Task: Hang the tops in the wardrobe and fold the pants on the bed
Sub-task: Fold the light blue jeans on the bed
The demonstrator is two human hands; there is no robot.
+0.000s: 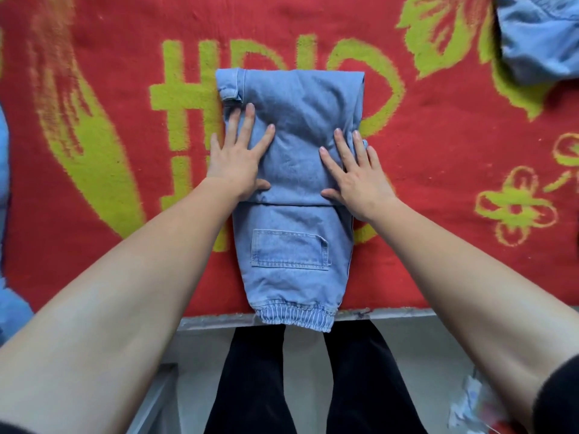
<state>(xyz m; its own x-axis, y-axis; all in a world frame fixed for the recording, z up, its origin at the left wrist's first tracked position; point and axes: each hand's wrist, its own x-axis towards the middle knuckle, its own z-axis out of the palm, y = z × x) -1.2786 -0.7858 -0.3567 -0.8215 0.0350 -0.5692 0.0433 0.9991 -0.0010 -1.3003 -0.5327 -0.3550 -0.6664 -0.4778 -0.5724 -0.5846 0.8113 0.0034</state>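
Where the pants lie: light-blue denim pants (pixel 291 158) rest on the blanket (pixel 109 89), red and yellow, that covers the bed, at the middle of its near edge; the elastic hem (pixel 294 317) overhangs that edge.
Fold: one layer is doubled over the far half; a patch pocket (pixel 289 250) shows on the near, uncovered half.
Left hand (pixel 233 164): flat on the folded layer's left side, fingers (pixel 247 120) straight and spread apart.
Right hand (pixel 357 180): flat on the right side, fingers (pixel 341 145) straight and spread, the outer ones at the pants' right edge.
Other clothes: a denim garment (pixel 532 36) toward the bed's far right; blue cloth (pixel 6 277) at its left edge.
Person: black trouser legs (pixel 250 386) below the near edge.
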